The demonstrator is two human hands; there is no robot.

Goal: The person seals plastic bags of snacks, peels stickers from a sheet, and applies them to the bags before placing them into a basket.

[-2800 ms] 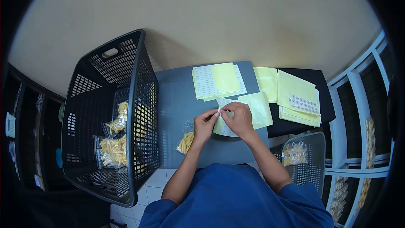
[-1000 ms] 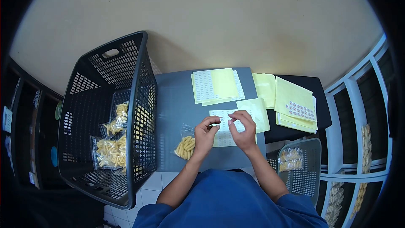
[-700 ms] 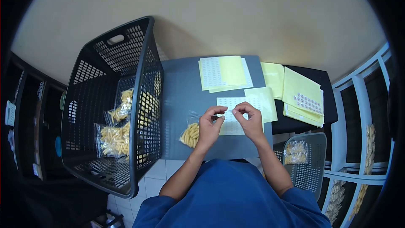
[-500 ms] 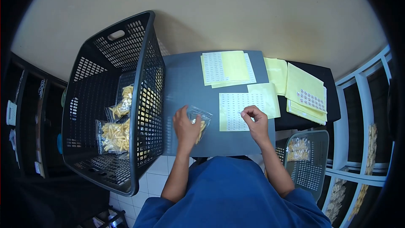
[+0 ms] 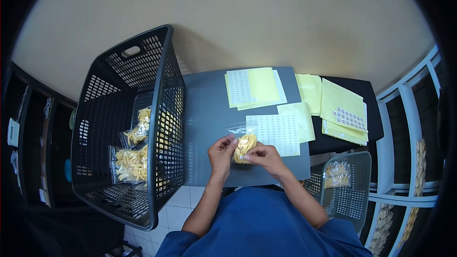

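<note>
A clear zip bag of pale yellow snack sticks [image 5: 245,146] is held up over the front of the grey table, its zip edge pointing away from me. My left hand [image 5: 221,156] is closed on the bag's left side. At the bag's lower right, my right hand [image 5: 267,160] has its thumb and finger pressed together against the plastic; a small whitish spot shows by the thumb tip. Just beyond lies a sheet of small printed labels [image 5: 281,135], partly overlapped by the bag in this view.
A large dark crate [image 5: 164,109] stands tilted at left, with bags of the same snack [image 5: 131,164] inside. More label sheets [image 5: 264,85] lie at the back. Yellow sheets [image 5: 342,100] rest on a black surface at right. Below it, a smaller basket [image 5: 354,204] holds filled bags.
My left hand has brought the bag to the right and raised it more upright. My right hand has come from the label sheet leftward and down to the bag. The view has tilted slightly upward.
</note>
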